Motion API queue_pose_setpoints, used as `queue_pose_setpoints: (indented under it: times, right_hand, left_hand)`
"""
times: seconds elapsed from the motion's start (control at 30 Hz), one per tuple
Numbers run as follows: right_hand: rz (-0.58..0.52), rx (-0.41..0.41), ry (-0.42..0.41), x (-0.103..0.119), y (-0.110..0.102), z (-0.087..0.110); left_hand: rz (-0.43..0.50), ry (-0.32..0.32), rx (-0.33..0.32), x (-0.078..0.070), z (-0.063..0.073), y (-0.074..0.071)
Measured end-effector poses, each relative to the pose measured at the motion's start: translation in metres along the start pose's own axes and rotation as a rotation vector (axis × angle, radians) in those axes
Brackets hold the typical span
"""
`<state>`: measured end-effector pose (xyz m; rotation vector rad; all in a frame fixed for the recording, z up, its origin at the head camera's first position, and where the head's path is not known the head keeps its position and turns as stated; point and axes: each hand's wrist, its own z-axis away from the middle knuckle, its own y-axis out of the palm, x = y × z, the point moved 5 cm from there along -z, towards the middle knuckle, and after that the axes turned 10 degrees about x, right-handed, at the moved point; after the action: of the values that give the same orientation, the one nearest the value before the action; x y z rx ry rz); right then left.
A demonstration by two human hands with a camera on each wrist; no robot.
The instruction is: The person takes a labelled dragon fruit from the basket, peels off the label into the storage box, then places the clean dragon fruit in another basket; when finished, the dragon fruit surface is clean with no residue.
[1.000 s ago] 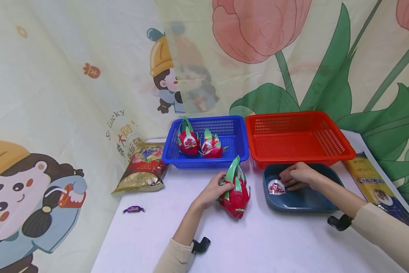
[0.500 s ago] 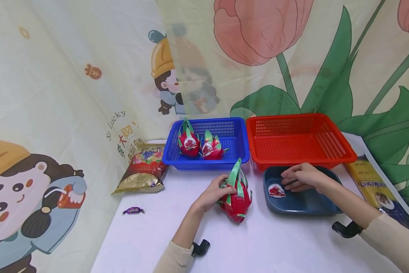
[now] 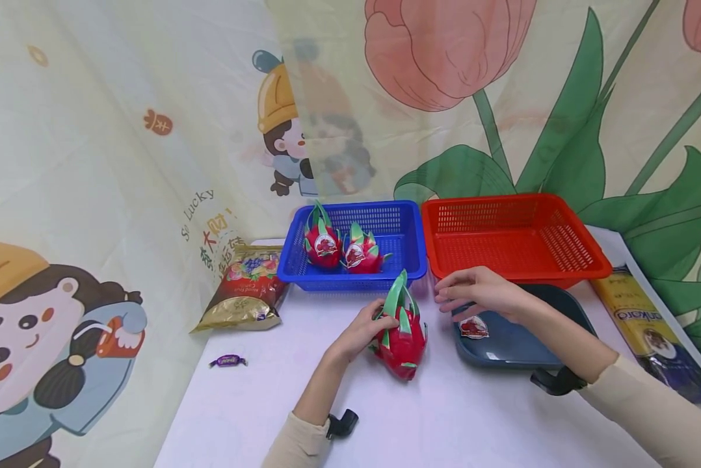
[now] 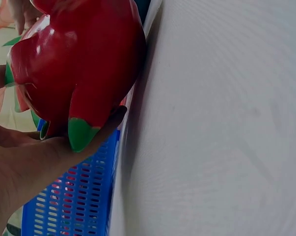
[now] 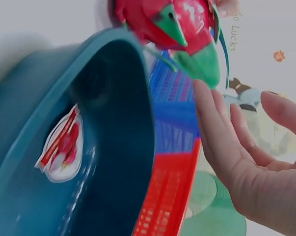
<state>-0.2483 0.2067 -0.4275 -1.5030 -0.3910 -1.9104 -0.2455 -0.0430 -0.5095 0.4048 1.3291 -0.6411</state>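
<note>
In the head view my left hand [image 3: 363, 330] grips a red dragon fruit [image 3: 406, 350] with green scales at the front middle of the table. The left wrist view shows fingers under and beside the glossy dragon fruit [image 4: 84, 54]. Above the left side of a dark blue-grey tub [image 3: 523, 344] is my right hand [image 3: 486, 294], fingers extended and nothing held. Inside that tub lies a round dragon fruit sticker [image 3: 473, 327]. From the right wrist, my right hand [image 5: 255, 167] appears beside the tub, its fingertips near the fruit's green leaves.
Two stickered dragon fruits [image 3: 362, 253] sit in a blue basket [image 3: 409, 273] at the back. A red basket [image 3: 491, 250] adjoins it on the right. A candy bag [image 3: 245, 289] and a purple wrapped candy [image 3: 229, 360] lie left. A yellow-blue package [image 3: 643, 325] lies right.
My right hand has risen out of the tub and moved left toward the held dragon fruit. The sticker stays in the tub. My left hand keeps its grip on the fruit, nearly still.
</note>
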Motion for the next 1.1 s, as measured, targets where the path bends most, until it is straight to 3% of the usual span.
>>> queue_pose_setpoints:
  times: [0.3, 0.6, 1.1]
  right_hand:
    - [-0.082, 0.021, 0.051, -0.001, 0.017, -0.036]
    - [-0.070, 0.034, 0.154, -0.016, 0.040, -0.059]
    - [-0.105, 0.012, 0.143, -0.023, 0.044, -0.059]
  left_hand:
    - [0.009, 0.001, 0.016, -0.003, 0.001, 0.001]
    - [0.006, 0.020, 0.034, -0.002, 0.002, 0.000]
    - [0.027, 0.006, 0.056, -0.001, 0.002, 0.001]
